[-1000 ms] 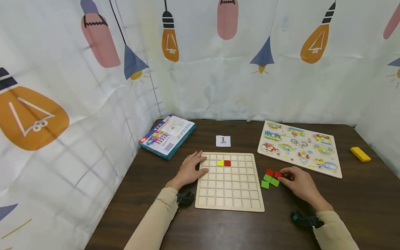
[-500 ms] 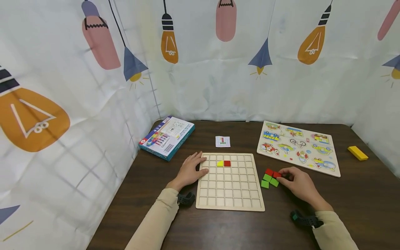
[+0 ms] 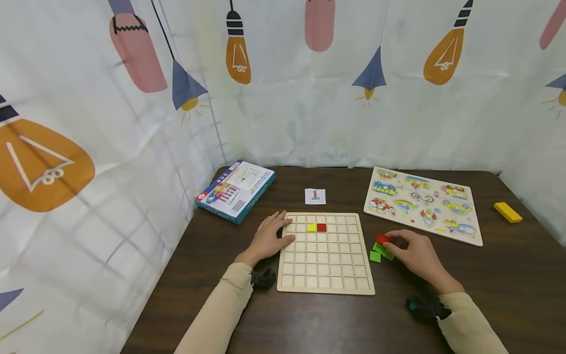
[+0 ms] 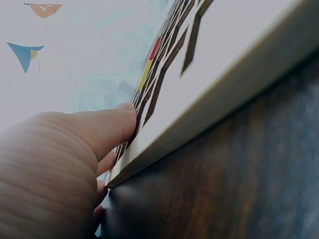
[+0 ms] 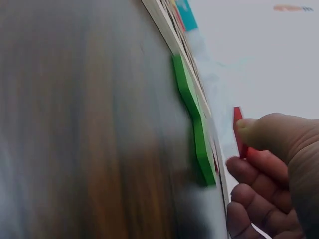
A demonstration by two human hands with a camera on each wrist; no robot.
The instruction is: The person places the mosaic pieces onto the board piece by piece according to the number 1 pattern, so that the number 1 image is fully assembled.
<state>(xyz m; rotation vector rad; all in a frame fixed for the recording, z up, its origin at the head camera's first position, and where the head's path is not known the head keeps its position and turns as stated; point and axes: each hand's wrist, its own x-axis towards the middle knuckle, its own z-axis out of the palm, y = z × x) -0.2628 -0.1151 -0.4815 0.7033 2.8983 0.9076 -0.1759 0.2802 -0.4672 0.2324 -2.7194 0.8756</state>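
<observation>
Red tile [image 5: 241, 144] sits pinched in the right hand [image 3: 417, 253], right of centre, beyond the board's right edge; the left hand [image 3: 264, 241], thumb spread from fingers, touches the board [image 3: 329, 269] at its left edge. Tabletop [image 3: 327, 324] stretches below.

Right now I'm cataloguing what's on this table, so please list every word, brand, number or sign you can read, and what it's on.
Nothing reads clearly enough to quote.
Box: printing, a red mark and what looks like a barcode, all too small to read.
Small card: a grid with a coloured figure; no readable words.
Picture board: no lettering discernible.
Grid board: none visible.
</observation>
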